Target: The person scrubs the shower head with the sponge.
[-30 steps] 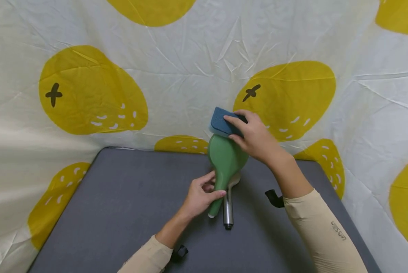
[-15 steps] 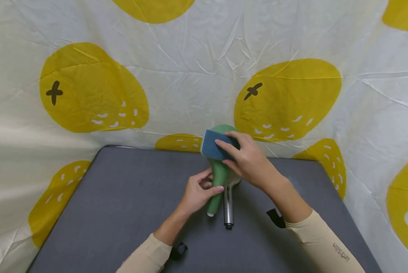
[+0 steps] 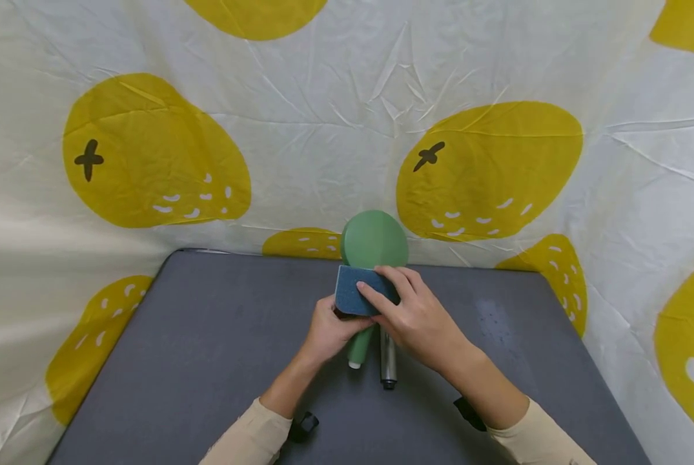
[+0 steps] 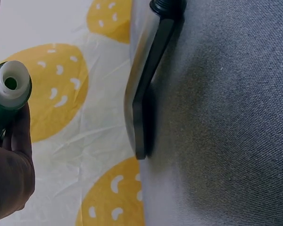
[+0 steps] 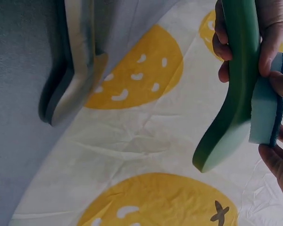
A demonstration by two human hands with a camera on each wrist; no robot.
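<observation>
- Head view: the left hand (image 3: 329,329) grips the handle of a green shower head (image 3: 374,240), held off the grey table (image 3: 207,349) just past its middle. The long axis runs from the white-tipped handle end at 6 o'clock up to the round disc at 12 o'clock, the disc standing clear in front of the lemon-print cloth (image 3: 149,155).
- The right hand (image 3: 419,320) pinches a blue sponge (image 3: 359,298) with fingers curled over its top, pressing it on the neck where handle meets disc, right above the left hand's knuckles; the 2 hands are close together, clamped on different things.
- A chrome shower head (image 3: 388,358) lies on the table just at 3 o'clock of the green handle, mostly hidden by the right hand, its handle end toward 6 o'clock.
- Left wrist view: only this view shows the open white threaded end of the green handle (image 4: 10,84), with the left hand's fingers (image 4: 12,169) curled under it. The chrome shower head (image 4: 146,80) shows in profile on the table, bent at its neck.
- Right wrist view: only this view shows the green shower head (image 5: 236,94) edge-on, a slim curved body, with the sponge (image 5: 266,108) flat on 1 face, light layer touching, dark layer outward. Left fingers (image 5: 221,42) wrap the handle at 12 o'clock; right fingertips (image 5: 278,160) hold the sponge's edge.
</observation>
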